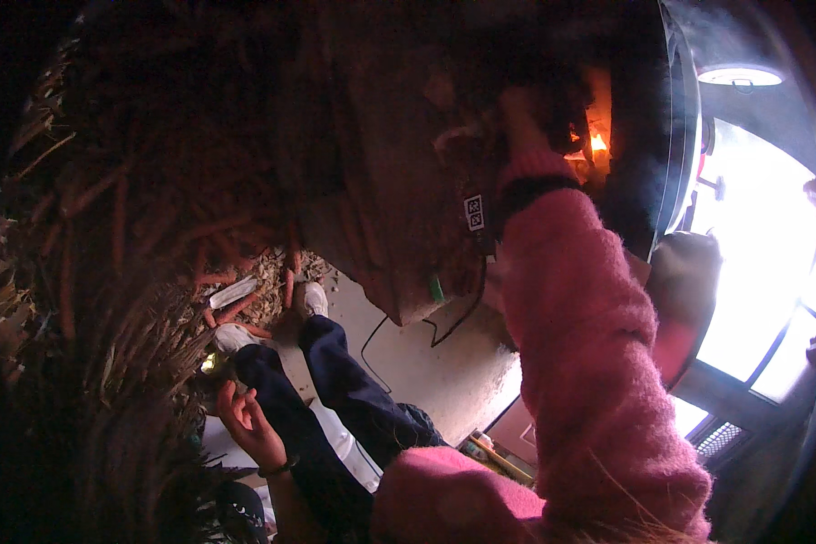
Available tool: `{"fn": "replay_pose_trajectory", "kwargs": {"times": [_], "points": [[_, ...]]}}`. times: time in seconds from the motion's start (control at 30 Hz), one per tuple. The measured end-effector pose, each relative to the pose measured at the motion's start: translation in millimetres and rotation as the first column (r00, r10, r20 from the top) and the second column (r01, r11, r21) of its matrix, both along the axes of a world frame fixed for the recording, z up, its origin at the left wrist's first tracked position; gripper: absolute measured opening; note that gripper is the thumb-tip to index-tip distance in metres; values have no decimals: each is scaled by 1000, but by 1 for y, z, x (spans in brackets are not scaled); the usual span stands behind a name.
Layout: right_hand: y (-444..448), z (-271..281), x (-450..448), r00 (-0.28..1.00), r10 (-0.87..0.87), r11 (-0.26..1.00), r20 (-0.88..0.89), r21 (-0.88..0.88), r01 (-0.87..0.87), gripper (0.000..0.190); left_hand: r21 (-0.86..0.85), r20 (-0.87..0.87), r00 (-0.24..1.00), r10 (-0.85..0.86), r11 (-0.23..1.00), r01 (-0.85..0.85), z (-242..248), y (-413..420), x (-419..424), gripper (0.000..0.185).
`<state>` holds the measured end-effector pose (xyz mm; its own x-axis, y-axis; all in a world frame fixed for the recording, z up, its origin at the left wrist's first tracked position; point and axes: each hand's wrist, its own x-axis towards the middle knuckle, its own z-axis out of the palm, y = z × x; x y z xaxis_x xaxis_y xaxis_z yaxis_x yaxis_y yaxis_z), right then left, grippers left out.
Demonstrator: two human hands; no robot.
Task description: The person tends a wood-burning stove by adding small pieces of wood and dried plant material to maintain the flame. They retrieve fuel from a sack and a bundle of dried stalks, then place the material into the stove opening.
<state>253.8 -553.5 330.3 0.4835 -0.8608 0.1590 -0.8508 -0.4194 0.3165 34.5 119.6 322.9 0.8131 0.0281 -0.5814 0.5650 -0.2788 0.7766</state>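
Note:
My right arm, in a fuzzy pink sleeve [578,285], reaches up to a dark stove or hearth beside an orange fire [597,141]. Near the fire my right hand [525,119] is dim, and its fingers are lost in shadow. Low on the left, my left hand [251,423] hangs with its fingers apart and slightly curled, holding nothing, close to my dark trouser leg [272,381]. A dark band with a device bearing a printed code [474,213] is at the right wrist, with a black cable [469,313] hanging down.
Sticks and dry brushwood [156,299] are heaped on the left, reaching my white shoes [234,336]. A pale block [232,292] lies among them. A metal pot or drum [683,156] curves at the right, before a bright opening [755,272]. Pale floor [415,367] shows beyond my legs.

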Motion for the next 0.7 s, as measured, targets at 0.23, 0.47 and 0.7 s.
{"fn": "replay_pose_trajectory", "kwargs": {"times": [0.23,0.47,0.7], "points": [[39,9,5,960,-37,999,-277,-6,37,45,3,-5,1000,-11,1000,11,4,2,6,41],[114,62,13,948,-87,996,305,55,74,39,3,33,999,-18,1000,18,12,5,10,40],[161,69,13,884,19,994,467,-107,35,41,-37,70,998,1,999,2,13,14,3,38]]}}
